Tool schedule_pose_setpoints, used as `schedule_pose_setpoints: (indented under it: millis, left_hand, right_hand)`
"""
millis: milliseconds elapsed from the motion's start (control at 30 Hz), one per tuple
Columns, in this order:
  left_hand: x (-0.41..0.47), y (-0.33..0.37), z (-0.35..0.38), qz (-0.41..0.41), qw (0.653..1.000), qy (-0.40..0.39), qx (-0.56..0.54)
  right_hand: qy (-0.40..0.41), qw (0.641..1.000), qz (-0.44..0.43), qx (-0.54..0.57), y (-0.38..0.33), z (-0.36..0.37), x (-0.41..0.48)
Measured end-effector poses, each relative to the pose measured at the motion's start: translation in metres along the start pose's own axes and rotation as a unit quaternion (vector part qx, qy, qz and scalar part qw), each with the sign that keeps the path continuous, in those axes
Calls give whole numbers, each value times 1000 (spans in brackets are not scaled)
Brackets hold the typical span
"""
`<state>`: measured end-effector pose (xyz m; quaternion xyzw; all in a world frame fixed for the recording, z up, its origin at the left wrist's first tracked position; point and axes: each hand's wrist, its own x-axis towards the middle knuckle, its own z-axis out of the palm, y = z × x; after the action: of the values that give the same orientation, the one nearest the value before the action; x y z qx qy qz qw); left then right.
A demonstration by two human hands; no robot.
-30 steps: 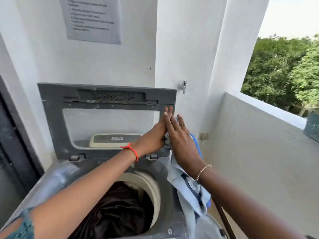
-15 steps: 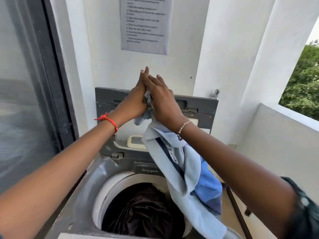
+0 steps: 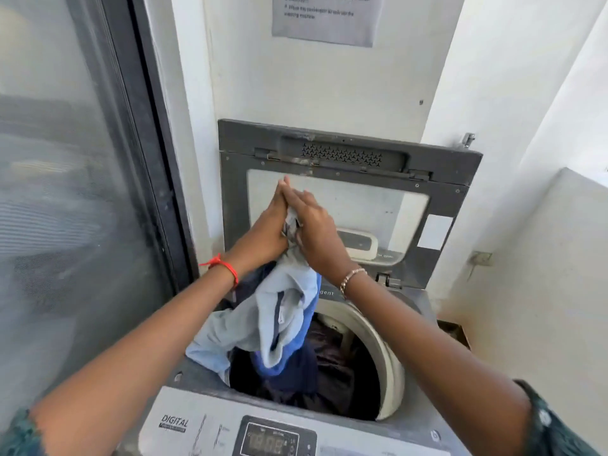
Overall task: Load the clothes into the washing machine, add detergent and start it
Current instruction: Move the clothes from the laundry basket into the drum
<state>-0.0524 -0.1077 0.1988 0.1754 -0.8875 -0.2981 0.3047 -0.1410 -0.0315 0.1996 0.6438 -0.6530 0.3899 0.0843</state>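
My left hand (image 3: pixel 266 232) and right hand (image 3: pixel 316 228) are pressed flat together, fingers straight, squeezing the bunched top of a soft pale-blue shirt (image 3: pixel 283 311) between the palms. The shirt hangs crumpled, a brighter blue fold at its right edge; its lower part drops into the round drum (image 3: pixel 375 327) and 1 fold lies over the left rim. Dark, glossy clothes (image 3: pixel 332 360) fill the drum below. The grey plastic lid (image 3: pixel 444 199) stands upright against a white wall, under a paper notice (image 3: pixel 325 18). The washer (image 3: pixel 197 419) shows a lit display (image 3: pixel 269 439). A glass door (image 3: pixel 65 192) stands at left.
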Motion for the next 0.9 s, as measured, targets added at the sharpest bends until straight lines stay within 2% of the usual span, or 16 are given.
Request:
schedule_pose_setpoints:
  millis: [267,333,400,467,533,600,700,800,900]
  left_hand:
    - [-44,-84,85,-73,984,-152,64]
    - [-51,-90,95,-116,965,-205,113]
    - [-59,-90,103,-153,931,-282,173]
    - [-63,-89,108,-157,900,-350,208]
    - [-62,-84,112,-142,884,-391,212]
    - [-56,-75,117,-120,880,-413,204]
    - [-40,-52,129,-74,885,-419,191]
    - [-23,-22,151,-12,892,-414,184]
    - [-9,18,186,32,889,-425,166]
  right_hand:
    - [-134,984,114,9,60,69,-82]
    - [-192,971,142,-31,70,75,-94]
    - [-283,943,155,-84,81,78,-103]
    - [-368,907,183,-90,91,78,-110]
    - [-398,890,214,-63,99,72,-113]
    - [-378,895,236,-33,105,56,-115]
    - [-299,923,244,16,116,20,-123]
    - [-162,950,251,85,131,-26,-144]
    - [-12,941,298,159,148,-78,-176]
